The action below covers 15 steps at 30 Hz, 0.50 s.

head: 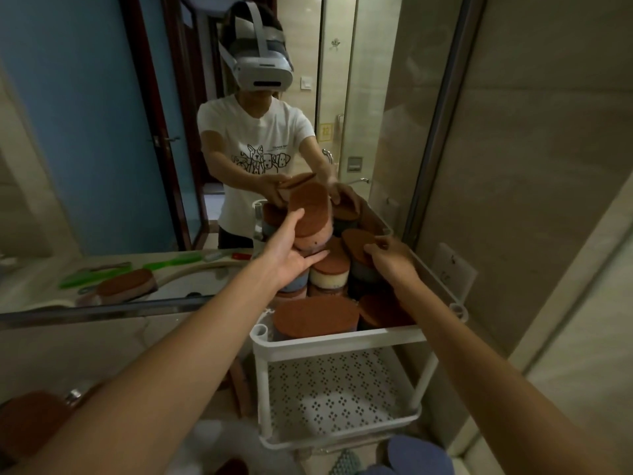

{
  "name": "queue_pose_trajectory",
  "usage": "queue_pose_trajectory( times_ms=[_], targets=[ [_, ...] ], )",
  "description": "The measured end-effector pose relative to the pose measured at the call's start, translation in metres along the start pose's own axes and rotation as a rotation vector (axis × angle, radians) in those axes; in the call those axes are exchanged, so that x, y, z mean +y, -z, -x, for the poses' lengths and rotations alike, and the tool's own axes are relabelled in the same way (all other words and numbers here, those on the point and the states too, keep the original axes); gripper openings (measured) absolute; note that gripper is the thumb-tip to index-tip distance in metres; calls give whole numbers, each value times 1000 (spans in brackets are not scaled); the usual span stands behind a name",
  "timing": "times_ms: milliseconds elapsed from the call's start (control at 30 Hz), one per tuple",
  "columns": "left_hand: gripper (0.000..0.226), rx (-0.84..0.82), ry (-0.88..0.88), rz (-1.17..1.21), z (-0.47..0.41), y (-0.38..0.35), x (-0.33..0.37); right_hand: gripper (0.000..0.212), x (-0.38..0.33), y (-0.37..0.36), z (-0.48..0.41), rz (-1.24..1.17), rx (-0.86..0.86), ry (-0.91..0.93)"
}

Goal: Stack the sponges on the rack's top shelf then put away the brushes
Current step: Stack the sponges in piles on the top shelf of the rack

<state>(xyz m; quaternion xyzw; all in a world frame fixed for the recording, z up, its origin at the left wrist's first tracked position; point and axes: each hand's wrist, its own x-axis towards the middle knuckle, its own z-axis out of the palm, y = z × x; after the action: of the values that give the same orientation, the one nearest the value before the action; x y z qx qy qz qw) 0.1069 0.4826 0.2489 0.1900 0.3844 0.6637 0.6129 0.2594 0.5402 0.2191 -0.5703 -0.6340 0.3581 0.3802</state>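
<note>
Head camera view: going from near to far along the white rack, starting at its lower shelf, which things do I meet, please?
Perforated lower shelf → front rim of the top shelf → large brown-topped sponge → right hand on a sponge → left hand against the tall tilted sponge stack → mirror.

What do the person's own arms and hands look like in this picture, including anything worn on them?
Both forearms are bare, with no sleeves reaching into the direct view. The left hand and right hand wear no gloves, and no rings, watch or bracelet can be seen. The mirror reflection shows a white short-sleeved T-shirt with a black line drawing of dogs.
</note>
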Motion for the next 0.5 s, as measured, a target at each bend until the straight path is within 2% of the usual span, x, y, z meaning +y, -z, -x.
queue_pose_trajectory(
  times_ms=[100,200,400,500],
  targets=[
    [51,-10,3,0,0,1,0,49,0,-1,2,86,-22,129],
    [51,-7,8,-3,0,2,0,40,3,-6,-1,240,-60,266],
    [52,9,-4,-29,2,0,-2,37,-4,-6,-3,188,-84,168],
    [50,24,-19,-47,6,-4,-2,37,-8,-6,-1,248,-95,166]
  ],
)
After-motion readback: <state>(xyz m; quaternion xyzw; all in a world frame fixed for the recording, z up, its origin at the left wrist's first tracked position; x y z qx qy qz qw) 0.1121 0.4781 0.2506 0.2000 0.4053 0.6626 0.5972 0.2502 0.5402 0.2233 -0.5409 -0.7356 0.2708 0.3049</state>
